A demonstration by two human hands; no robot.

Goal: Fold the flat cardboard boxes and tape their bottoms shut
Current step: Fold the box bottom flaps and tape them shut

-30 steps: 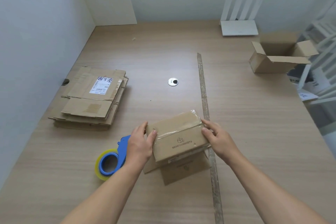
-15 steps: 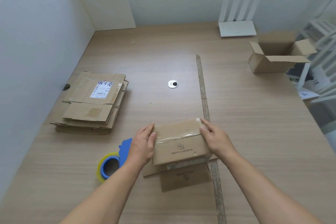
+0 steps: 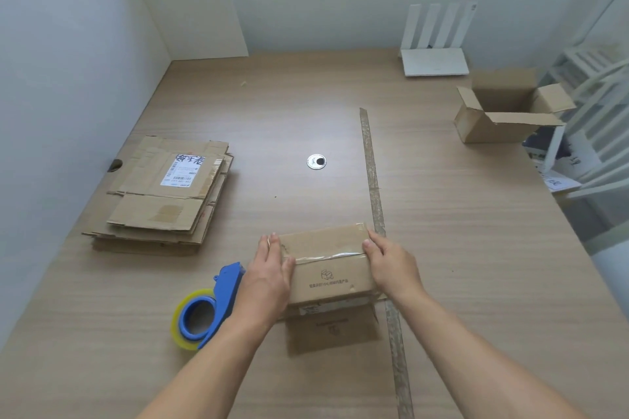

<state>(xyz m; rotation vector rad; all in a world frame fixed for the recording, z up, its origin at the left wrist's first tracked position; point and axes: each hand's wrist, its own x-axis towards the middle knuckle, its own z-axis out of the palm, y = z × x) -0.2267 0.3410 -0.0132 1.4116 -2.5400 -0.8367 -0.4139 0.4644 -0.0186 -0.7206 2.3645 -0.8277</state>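
Note:
A small folded cardboard box (image 3: 328, 264) stands upside down on the table near me, a strip of clear tape running across its bottom seam. My left hand (image 3: 270, 277) presses flat against the box's left side, and my right hand (image 3: 388, 265) presses against its right side, fingers over the tape ends. The box's top flaps splay out on the table beneath it. A blue tape dispenser (image 3: 204, 309) with a clear roll lies just left of my left hand. A stack of flat cardboard boxes (image 3: 163, 194) lies at the left.
A folded, open-topped box (image 3: 503, 112) stands at the far right. A long strip of old tape (image 3: 376, 201) runs down the wooden table (image 3: 476, 248). A round metal grommet (image 3: 316, 161) sits mid-table. A white router (image 3: 435, 58) stands at the back. White walls close the left and back.
The box has turned from skewed to square with me between my hands. My fingers have slid along its sides over the tape ends. The view has tilted up slightly.

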